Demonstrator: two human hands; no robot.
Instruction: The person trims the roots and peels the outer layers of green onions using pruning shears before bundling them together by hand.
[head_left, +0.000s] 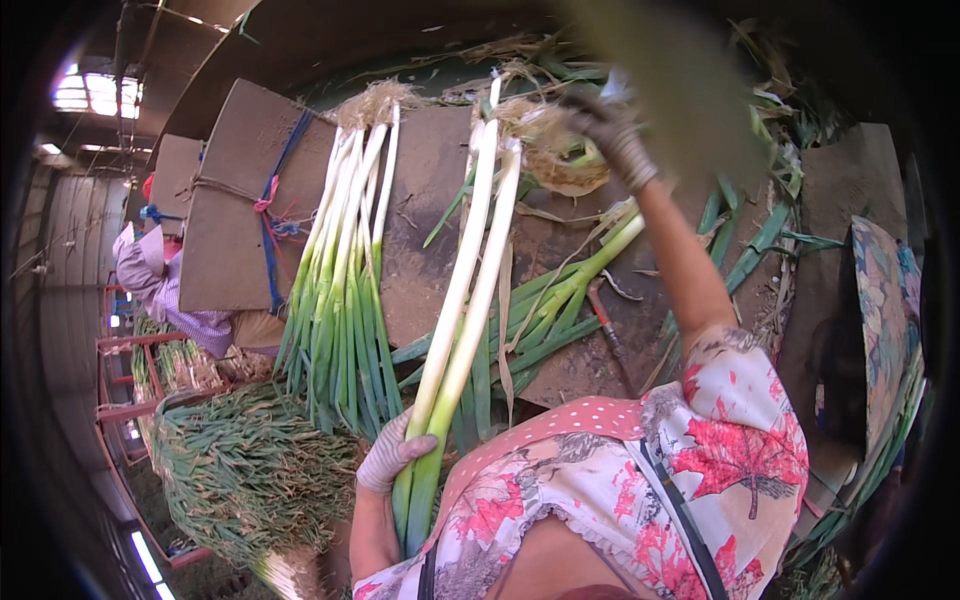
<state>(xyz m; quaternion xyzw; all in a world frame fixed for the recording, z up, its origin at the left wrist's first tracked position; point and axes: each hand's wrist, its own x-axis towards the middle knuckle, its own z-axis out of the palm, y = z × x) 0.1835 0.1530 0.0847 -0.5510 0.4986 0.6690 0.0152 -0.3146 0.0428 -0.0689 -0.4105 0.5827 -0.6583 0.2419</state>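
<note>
My left hand (398, 455), in a pale ribbed glove, is closed around two long green onions (470, 275) where white stem turns green. They slant up across the board, roots at the far end. My right hand (608, 138), in a darker, soiled glove, is beside those roots and some loose dry husks (565, 165); its fingers are blurred, so I cannot tell whether they hold anything. A blurred leaf-like strip (670, 90) crosses the view beyond it. Left of the held pair lies a row of trimmed green onions (345, 220). An untrimmed green onion (590, 265) lies to the right.
A sickle-like tool (608, 325) with a reddish handle lies on the worn board (425, 190). Peeled leaves (760, 240) heap at the right. A large onion bundle (250, 460) stands at the lower left. Beyond a brown panel (235, 200), another person (165, 275) bends over.
</note>
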